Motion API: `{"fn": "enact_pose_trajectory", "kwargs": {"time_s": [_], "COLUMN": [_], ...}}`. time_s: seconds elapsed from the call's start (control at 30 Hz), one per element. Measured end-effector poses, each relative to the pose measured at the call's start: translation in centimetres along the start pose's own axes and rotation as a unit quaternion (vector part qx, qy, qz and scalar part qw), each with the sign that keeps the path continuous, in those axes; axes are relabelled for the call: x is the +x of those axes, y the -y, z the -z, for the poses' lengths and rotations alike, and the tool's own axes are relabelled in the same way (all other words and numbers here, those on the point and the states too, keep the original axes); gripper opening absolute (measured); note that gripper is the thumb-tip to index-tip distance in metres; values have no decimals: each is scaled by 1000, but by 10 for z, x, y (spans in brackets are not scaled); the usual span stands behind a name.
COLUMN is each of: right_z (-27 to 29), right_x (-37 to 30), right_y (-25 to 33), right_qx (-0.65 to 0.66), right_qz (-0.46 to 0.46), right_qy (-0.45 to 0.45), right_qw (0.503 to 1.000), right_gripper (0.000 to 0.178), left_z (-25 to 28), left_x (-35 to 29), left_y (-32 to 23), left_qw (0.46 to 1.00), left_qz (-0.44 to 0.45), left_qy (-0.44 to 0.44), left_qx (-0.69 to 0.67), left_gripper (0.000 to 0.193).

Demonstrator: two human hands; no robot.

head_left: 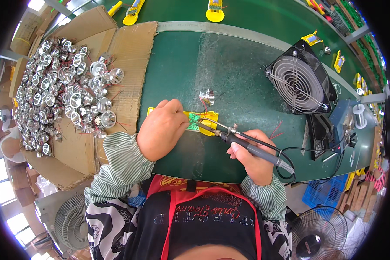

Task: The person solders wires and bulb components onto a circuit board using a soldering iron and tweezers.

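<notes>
A yellow plastic flashlight housing with a small green circuit board lies on the green bench in front of me. My left hand is closed over its left part, fingers curled onto it; the fingertips are partly hidden. Gripped in my right hand is a grey-handled soldering iron, with a thin solder-feed tube alongside. Its tip reaches to the right edge of the board. Just beyond the housing sits a shiny reflector cup with thin wires running toward the board.
At left, an open cardboard box holds many wired reflector cups. A black fan stands at right, near a blue soldering station and a solder spool. More yellow housings lie beyond the bench's metal edge.
</notes>
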State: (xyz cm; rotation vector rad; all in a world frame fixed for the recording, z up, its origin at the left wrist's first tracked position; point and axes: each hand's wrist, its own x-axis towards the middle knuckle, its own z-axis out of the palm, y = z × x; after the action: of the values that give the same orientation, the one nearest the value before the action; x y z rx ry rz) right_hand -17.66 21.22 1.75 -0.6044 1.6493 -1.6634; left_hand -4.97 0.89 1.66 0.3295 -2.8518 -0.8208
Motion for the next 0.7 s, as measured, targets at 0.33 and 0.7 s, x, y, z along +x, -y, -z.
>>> {"fn": "enact_pose_trajectory", "kwargs": {"time_s": [0.33,0.7], "right_z": [2,1], "right_x": [3,4], "right_y": [-4,-3], "right_qx": [-50,-64], "right_qz": [7,26], "right_qy": [37,19], "right_qw": [998,997], "right_gripper": [15,16], "left_z": [4,3], "left_x": [7,14], "left_y": [-1,1], "left_qw": [996,996], "left_qz": [-14,-11], "left_qy": [67,74], "left_qx": [55,56], "left_gripper": [5,6]}}
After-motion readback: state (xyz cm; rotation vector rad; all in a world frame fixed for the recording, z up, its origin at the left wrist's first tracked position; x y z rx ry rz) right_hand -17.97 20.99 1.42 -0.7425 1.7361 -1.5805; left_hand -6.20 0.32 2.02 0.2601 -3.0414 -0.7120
